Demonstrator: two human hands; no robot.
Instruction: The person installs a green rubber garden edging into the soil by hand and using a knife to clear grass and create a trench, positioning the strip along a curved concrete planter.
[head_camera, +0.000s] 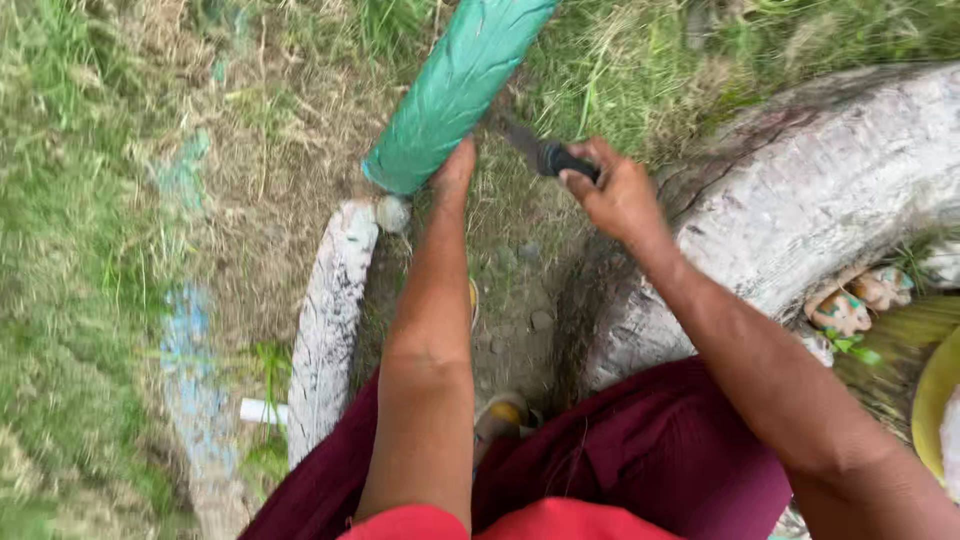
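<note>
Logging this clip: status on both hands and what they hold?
Left hand pressed on end of green painted tyre. Right hand shut on black-handled knife, blade near tyre. White tyres either side; nothing between blade and tyre.

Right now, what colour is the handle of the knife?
Black, on the knife in the right hand; head view.

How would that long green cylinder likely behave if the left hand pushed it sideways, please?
The green cylinder looks round and smooth, so it would probably roll. It seems stiff, holding its shape under the left hand. Its end rests on a pale log, so it might slip off.
</note>
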